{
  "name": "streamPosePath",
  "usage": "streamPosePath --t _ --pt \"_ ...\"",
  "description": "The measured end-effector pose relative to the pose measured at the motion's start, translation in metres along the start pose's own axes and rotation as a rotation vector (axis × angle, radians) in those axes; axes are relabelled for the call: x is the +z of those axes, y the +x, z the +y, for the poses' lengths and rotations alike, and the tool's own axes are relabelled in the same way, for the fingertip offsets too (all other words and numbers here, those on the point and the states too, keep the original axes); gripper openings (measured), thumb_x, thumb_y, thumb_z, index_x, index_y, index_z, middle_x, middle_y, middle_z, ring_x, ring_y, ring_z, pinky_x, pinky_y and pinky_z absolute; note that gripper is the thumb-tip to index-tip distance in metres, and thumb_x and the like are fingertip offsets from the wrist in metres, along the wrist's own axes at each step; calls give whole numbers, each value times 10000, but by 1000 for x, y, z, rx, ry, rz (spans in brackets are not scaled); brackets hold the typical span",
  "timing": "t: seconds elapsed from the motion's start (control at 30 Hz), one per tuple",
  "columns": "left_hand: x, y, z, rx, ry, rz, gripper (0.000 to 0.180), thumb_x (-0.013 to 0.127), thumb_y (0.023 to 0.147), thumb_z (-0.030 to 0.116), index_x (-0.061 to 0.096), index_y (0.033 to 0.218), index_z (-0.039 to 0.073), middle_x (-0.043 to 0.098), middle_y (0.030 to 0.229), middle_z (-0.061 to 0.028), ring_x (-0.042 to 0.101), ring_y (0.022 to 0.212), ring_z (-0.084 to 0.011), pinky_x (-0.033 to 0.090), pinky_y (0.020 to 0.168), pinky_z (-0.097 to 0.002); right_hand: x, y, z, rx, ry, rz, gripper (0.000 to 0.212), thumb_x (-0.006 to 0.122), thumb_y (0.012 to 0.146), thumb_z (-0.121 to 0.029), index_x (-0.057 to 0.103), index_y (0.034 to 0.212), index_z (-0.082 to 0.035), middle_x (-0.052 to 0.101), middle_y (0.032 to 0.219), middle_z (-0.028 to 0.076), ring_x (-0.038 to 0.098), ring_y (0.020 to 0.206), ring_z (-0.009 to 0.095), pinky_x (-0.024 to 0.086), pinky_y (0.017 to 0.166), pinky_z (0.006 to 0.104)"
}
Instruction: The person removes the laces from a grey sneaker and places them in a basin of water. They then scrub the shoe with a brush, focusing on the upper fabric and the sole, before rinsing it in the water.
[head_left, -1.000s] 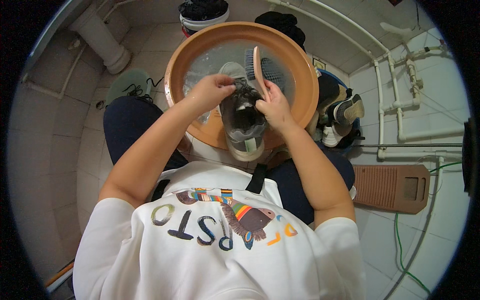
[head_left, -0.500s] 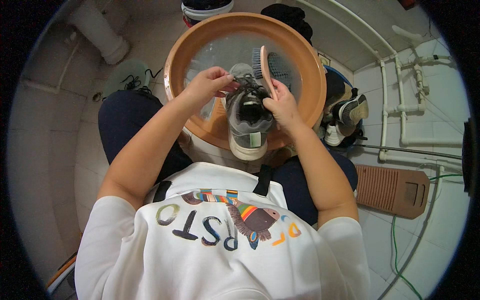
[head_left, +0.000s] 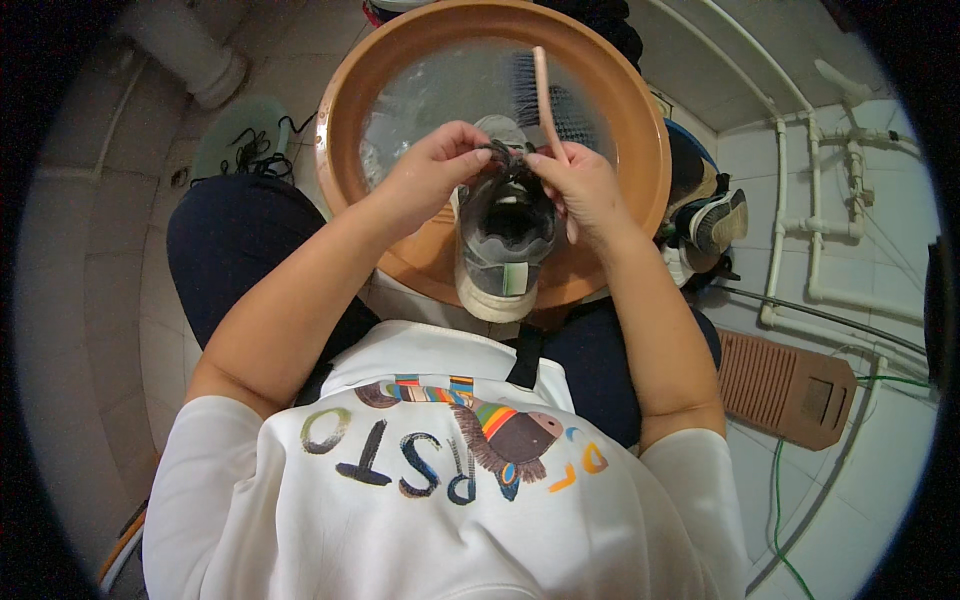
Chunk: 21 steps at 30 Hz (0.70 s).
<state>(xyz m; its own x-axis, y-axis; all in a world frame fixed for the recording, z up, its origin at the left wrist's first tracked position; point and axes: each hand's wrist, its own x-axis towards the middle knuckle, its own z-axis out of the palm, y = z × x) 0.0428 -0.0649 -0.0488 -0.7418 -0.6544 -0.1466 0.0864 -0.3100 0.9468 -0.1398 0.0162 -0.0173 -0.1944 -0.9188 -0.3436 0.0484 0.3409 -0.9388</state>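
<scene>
A grey sneaker (head_left: 487, 285) with a pale sole rests at the near side of an orange basin (head_left: 348, 115), heel toward me. Dark shoelaces (head_left: 512, 157) bunch over its tongue. My left hand (head_left: 436, 170) is closed, thumb and fingertips pinching the laces from the left. My right hand (head_left: 585, 190) grips a scrub brush (head_left: 545, 98) with a pale pink handle and dark bristles, which points up and away. The right thumb and fingertip also meet at the laces, close to the left fingertips. Greyish, cloudy water (head_left: 420, 95) lies in the basin.
More shoes (head_left: 715, 222) are piled right of the basin. A brown washboard (head_left: 785, 385) lies on the tiles by a green hose (head_left: 778, 500). White pipes (head_left: 785, 200) run along the right wall. Dark laces (head_left: 255, 155) hang over a pale green bowl (head_left: 215, 135) at left.
My right hand has shifted up from beside the shoe opening to the laces, bringing the brush farther away from me. My left hand has come right, so both hands' fingertips are close together.
</scene>
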Motion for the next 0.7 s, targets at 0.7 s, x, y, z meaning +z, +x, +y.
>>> streamPosePath --t 0.7 --pt "10 -5 -2 50 -93 60 183 650 781 8 543 930 25 594 959 -54 562 904 -130 451 794 -239 -10 -7 21 -67 476 -95 124 580 833 -129 601 948 -87 597 769 3 495 621 62 385 535 178"
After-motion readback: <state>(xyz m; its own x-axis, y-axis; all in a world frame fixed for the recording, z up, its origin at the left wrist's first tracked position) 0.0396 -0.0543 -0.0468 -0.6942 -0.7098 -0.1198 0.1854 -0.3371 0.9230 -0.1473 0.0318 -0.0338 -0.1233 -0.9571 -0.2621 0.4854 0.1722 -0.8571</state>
